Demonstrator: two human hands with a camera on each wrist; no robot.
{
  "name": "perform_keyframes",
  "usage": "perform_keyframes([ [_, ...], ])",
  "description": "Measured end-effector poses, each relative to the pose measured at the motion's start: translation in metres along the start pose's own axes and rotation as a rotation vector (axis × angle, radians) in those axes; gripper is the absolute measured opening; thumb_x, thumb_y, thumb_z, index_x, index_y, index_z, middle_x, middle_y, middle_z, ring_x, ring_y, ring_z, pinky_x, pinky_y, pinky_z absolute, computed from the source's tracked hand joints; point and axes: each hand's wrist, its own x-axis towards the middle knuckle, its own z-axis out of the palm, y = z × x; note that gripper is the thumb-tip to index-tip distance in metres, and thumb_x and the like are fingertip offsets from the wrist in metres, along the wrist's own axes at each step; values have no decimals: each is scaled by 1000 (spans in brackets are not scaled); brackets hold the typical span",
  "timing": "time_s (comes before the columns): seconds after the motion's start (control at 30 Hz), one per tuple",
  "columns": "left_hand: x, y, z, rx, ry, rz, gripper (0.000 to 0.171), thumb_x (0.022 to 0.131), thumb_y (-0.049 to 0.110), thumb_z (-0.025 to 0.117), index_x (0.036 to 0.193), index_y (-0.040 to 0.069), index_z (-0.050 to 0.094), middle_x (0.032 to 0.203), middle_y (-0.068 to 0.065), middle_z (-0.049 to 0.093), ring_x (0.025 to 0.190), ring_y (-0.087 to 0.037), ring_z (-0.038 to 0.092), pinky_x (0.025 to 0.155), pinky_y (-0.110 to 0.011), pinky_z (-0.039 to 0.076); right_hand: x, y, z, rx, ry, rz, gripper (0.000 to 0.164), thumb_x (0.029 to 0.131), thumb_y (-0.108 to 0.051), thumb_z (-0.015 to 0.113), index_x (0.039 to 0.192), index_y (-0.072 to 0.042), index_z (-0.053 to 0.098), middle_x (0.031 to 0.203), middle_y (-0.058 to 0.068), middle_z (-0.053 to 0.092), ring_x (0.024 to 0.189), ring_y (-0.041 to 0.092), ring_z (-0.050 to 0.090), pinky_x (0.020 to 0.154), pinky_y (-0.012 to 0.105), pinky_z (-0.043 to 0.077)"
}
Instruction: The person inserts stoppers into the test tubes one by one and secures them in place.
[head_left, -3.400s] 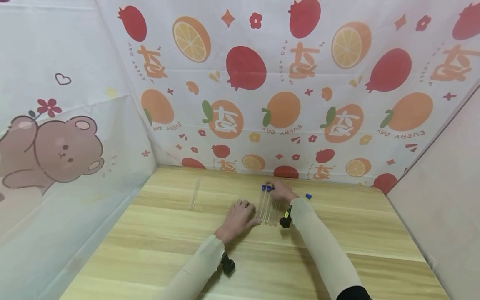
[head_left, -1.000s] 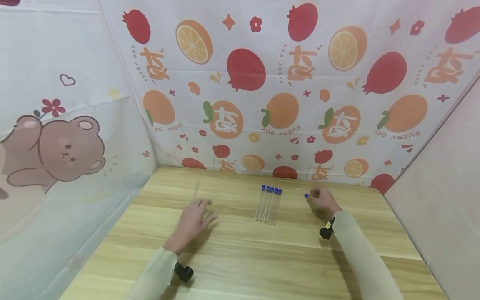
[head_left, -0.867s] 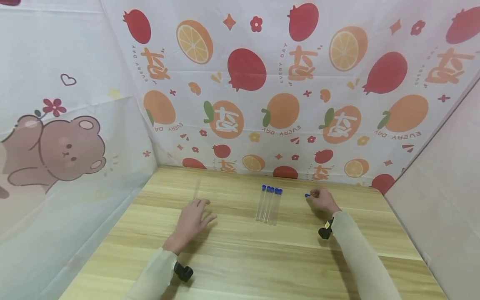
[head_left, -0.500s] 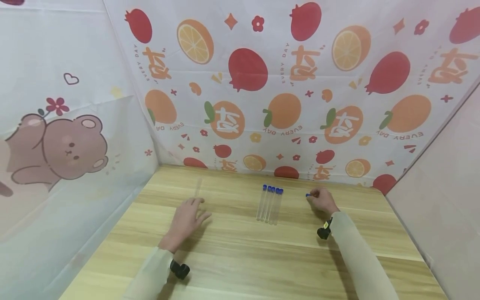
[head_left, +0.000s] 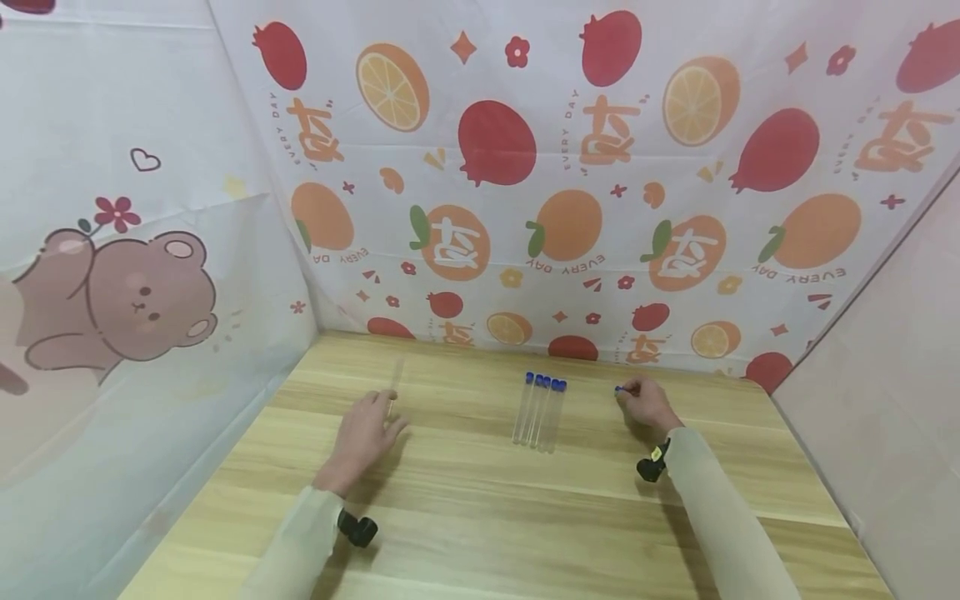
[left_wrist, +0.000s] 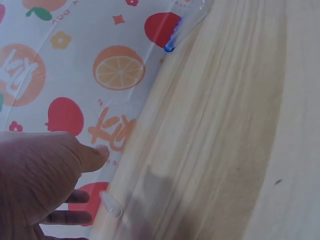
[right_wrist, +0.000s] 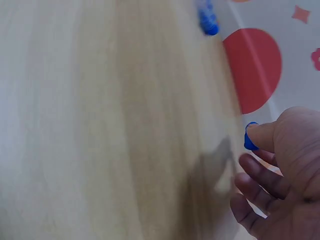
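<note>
My left hand (head_left: 362,435) is over the lower part of a clear uncapped test tube (head_left: 397,377) at the left of the table. Its thumb stands apart from the fingers. In the left wrist view the tube's rounded end (left_wrist: 113,206) shows just past the fingertips, and no grip on it is visible. On the right, my right hand (head_left: 648,403) pinches a small blue cap (right_wrist: 249,139) between thumb and forefinger, the other fingers loosely bent. Between the hands several test tubes (head_left: 537,417) with blue caps lie side by side.
The wood-grain table (head_left: 480,517) ends at a fruit-print cloth backdrop (head_left: 495,275) at the back. A bear-print sheet (head_left: 150,292) hangs on the left, with a pale wall (head_left: 892,358) on the right. Each wrist wears a small black camera.
My right hand has moved right from the capped tubes to the loose blue cap and now pinches it. My left hand has gone from beside those tubes to the uncapped one.
</note>
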Motion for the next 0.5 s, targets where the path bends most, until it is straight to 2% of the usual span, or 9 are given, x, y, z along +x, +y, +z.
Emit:
perform_keyframes([
  [0.1, 4, -2, -2, 13, -10, -34, 48, 92, 24, 74, 129, -3, 59, 112, -25, 67, 98, -39, 65, 81, -54, 58, -1, -1, -3, 43, -12, 22, 24, 104, -21, 54, 118, -2, 59, 113, 17, 62, 101, 25, 59, 81, 31, 53],
  [0.2, 7, -5, -2, 14, -23, -72, 47, 91, 22, 73, 129, -3, 59, 108, -24, 66, 94, -38, 64, 76, -52, 57, -3, -4, -6, 44, 0, -24, 26, 104, -20, 54, 120, 0, 60, 112, 18, 64, 97, 24, 60, 77, 28, 53],
  [0.5, 16, -11, 4, -3, -59, -158, 45, 93, 23, 68, 125, -7, 57, 101, -24, 64, 85, -36, 63, 66, -46, 55, -10, -17, -19, 11, 28, -160, 27, 104, -18, 56, 120, 3, 60, 113, 21, 66, 99, 26, 62, 81, 31, 54],
])
